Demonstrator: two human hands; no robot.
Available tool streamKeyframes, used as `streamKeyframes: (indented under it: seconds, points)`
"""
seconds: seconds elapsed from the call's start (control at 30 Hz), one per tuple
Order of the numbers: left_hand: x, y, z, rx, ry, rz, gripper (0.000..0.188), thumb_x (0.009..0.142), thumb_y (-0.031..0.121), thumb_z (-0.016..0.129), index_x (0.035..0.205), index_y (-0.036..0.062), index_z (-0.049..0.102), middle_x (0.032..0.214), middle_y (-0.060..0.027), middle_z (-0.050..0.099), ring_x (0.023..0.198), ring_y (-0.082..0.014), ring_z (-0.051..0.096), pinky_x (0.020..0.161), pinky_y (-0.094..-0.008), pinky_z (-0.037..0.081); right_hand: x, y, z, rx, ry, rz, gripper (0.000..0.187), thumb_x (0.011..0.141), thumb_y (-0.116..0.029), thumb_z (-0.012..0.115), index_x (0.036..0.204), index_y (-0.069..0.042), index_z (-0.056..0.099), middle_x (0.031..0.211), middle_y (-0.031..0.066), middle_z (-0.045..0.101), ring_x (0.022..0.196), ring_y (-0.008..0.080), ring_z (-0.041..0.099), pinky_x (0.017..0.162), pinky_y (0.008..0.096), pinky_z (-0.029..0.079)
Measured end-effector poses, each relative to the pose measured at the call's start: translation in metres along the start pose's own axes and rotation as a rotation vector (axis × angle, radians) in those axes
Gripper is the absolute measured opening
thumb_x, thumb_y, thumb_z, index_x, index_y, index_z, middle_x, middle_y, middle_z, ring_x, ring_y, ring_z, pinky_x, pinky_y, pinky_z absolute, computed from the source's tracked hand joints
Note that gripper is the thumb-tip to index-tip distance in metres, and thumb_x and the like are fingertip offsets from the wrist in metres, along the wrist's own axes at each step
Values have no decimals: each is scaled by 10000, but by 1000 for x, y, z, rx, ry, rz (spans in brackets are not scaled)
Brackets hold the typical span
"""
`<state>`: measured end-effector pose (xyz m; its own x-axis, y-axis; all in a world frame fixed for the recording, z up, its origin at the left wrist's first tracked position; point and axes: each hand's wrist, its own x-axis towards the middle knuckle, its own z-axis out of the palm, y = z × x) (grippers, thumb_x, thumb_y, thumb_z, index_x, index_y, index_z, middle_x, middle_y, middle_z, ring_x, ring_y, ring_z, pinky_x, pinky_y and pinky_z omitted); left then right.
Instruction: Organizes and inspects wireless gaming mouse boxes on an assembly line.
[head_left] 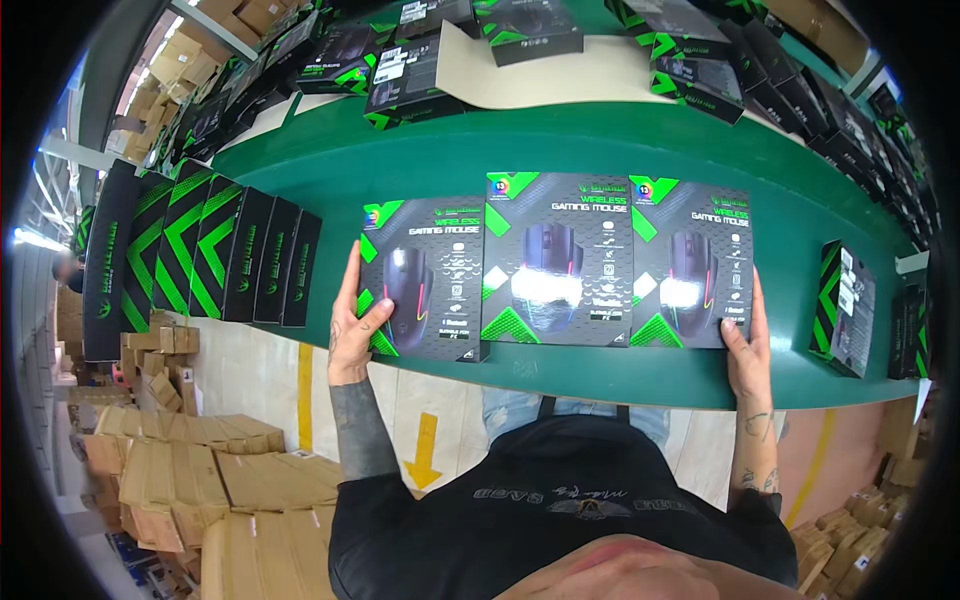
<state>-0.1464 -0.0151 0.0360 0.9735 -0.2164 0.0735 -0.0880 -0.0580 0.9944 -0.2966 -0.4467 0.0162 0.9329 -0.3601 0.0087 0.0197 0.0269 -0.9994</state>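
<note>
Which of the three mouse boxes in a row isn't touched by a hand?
The middle box. The left hand holds the left box, the right hand the right box.

three mouse boxes [555, 262] side by side mid surface [600, 145] | left hand [350, 325] on the 9 o'clock end, right hand [748, 345] on the 3 o'clock end | row of upright boxes [200, 250] further at 9 | lone box [845, 308] at 3 | more boxes [560, 45] at 12

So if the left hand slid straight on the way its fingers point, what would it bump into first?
The left hand points up along the left mouse box's edge. Past that lies bare green table, then probably the black-and-green box at the far side, though depth is unclear.
</note>
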Motion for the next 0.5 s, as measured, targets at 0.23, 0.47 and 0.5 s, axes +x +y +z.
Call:
streamKeyframes:
  seconds: [0.23,0.47,0.5]
  points:
    - [68,40,-29,-62,179,554,855,737,185,703,1415,-7,219,1451,-126,275,1327,-230,273,1096,-345,190,70,-53,32,-100,71,-644,734,811,-134,548,1418,28,169,1425,158,285,1308,260,297,1083,350,205]
    - [182,159,-6,850,751,1010,445,802,198,649,1190,17,529,1299,-216,450,1189,-354,443,982,-399,355,270,-119,139,-81,214,-721,605,781,-345,663,1266,-34,478,1188,158,570,1104,242,539,938,342,413]
    - [179,161,13,933,685,1094,423,800,189,652,1177,27,545,1305,-203,448,1192,-347,445,981,-398,359,285,-109,149,-74,253,-754,584,773,-357,661,1241,-44,504,1174,171,573,1100,274,544,942,355,414]
